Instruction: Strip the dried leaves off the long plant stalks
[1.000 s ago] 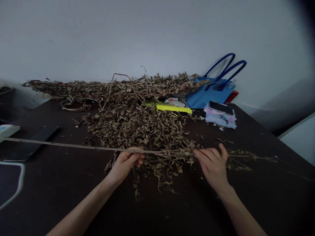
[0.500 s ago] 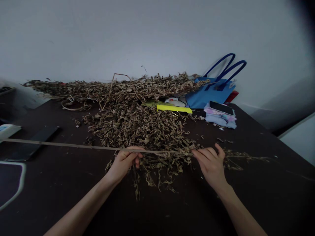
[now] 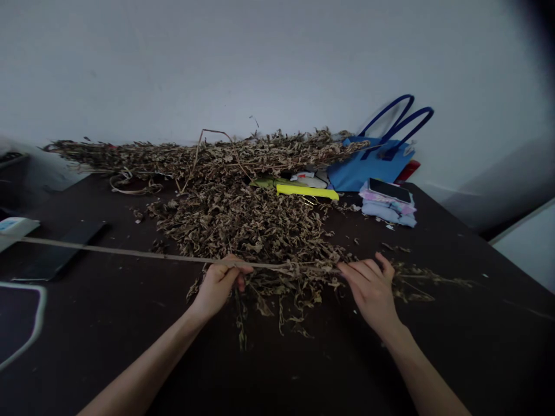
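Note:
A long, thin dried stem [image 3: 130, 252] runs across the dark table from the far left to the right of centre, with curled dry leaves near its right part. My left hand [image 3: 219, 283] pinches it around the middle. Farther right, my right hand [image 3: 370, 286] has its fingers closed on the same stem, and a leafy end [image 3: 425, 277] sticks out beyond that hand. Behind and between the hands lies a loose heap of dried leaves [image 3: 251, 222]. Some leaves hang below the stem.
Along the wall lies a long bundle of dried plants [image 3: 151, 157]. A blue bag [image 3: 373, 164], a yellow strip [image 3: 307, 191] and a phone [image 3: 390, 190] on folded cloth [image 3: 388, 212] are at the back right. A black flat object [image 3: 60, 251] and white device [image 3: 17, 230] lie left.
The left part of the stem has risen slightly in view. My left hand has shifted a little left and up; my right hand has barely moved. Both still grip the stem.

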`<state>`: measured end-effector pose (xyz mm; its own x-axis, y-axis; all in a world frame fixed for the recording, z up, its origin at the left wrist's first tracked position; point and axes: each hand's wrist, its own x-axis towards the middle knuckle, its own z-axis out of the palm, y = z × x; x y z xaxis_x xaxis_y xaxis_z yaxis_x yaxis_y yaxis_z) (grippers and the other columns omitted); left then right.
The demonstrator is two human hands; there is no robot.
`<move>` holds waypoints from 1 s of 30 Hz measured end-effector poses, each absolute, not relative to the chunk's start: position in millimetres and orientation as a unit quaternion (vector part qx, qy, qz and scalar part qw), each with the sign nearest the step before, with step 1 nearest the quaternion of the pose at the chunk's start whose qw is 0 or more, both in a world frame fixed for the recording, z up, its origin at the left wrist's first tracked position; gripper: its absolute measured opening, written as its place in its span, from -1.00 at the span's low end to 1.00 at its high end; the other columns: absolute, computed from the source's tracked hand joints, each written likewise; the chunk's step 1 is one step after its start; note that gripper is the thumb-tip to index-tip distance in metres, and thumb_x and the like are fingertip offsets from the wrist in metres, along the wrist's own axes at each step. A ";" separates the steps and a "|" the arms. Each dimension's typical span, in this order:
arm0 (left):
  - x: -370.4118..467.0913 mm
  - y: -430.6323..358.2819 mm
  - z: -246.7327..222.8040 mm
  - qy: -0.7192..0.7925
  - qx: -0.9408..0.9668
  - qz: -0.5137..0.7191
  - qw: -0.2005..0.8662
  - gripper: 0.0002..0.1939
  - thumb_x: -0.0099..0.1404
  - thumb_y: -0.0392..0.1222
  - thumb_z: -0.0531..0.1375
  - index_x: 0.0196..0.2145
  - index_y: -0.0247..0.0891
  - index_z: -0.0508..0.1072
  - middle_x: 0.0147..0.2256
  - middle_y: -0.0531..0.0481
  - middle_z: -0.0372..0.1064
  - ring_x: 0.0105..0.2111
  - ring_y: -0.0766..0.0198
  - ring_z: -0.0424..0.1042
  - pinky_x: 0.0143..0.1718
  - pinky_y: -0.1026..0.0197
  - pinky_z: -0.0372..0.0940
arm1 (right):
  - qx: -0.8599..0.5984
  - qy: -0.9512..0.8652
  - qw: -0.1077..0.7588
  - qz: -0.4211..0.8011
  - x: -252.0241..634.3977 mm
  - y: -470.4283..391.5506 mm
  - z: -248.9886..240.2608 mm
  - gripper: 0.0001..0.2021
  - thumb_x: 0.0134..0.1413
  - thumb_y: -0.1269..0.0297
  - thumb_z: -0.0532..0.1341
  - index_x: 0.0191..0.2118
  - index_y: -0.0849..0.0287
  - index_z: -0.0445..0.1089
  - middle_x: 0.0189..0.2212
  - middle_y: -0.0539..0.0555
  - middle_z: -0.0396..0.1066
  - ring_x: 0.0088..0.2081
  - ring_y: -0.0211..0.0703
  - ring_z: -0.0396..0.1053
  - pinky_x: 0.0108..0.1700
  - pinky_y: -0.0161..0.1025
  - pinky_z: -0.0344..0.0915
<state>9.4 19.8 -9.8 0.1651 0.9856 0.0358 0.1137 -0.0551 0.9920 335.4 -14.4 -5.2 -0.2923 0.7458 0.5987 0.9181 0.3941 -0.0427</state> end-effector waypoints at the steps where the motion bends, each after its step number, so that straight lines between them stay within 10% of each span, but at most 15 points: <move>1: 10.3 19.6 -9.5 0.478 0.577 0.428 0.505 -0.77 0.24 -0.20 0.08 -0.35 -0.30 0.52 -0.46 0.00 0.32 -0.60 0.39 0.28 -0.54 0.31 0.25 | -0.529 -0.788 0.271 -0.160 335.8 -14.3 -5.8 -0.79 0.20 0.40 0.05 -0.18 0.09 0.41 -0.39 -0.01 0.42 -0.30 -0.23 0.29 0.15 0.02 -0.12; 8: 21.2 13.7 3.4 0.469 0.552 0.395 0.564 -0.71 0.14 -0.07 0.21 -0.21 -0.29 0.45 -0.06 -0.15 0.34 -0.59 0.44 0.28 -0.50 0.27 0.28 | -0.528 -0.791 0.262 -0.164 335.6 -11.3 -8.5 -0.83 0.21 0.36 0.05 -0.17 0.16 0.37 -0.41 0.01 0.42 -0.33 -0.20 0.31 0.15 0.05 -0.08; 17: 22.0 11.9 -3.1 0.465 0.506 0.396 0.608 -0.72 0.16 -0.07 0.22 -0.27 -0.34 0.48 -0.61 0.12 0.21 -0.61 0.42 0.16 -0.57 0.36 0.11 | -0.515 -0.801 0.262 -0.158 330.9 -15.7 -6.3 -0.81 0.21 0.39 0.03 -0.22 0.12 0.38 -0.32 0.03 0.41 -0.28 -0.20 0.33 0.18 0.11 -0.14; 30: 24.2 11.1 -8.4 0.459 0.497 0.427 0.600 -0.76 0.15 -0.06 0.24 -0.42 -0.33 0.43 -0.60 0.11 0.19 -0.59 0.42 0.17 -0.57 0.37 0.09 | -0.496 -0.812 0.275 -0.143 325.6 -16.8 -5.3 -0.82 0.21 0.42 0.04 -0.19 0.13 0.37 -0.37 0.01 0.41 -0.31 -0.22 0.31 0.19 0.13 -0.15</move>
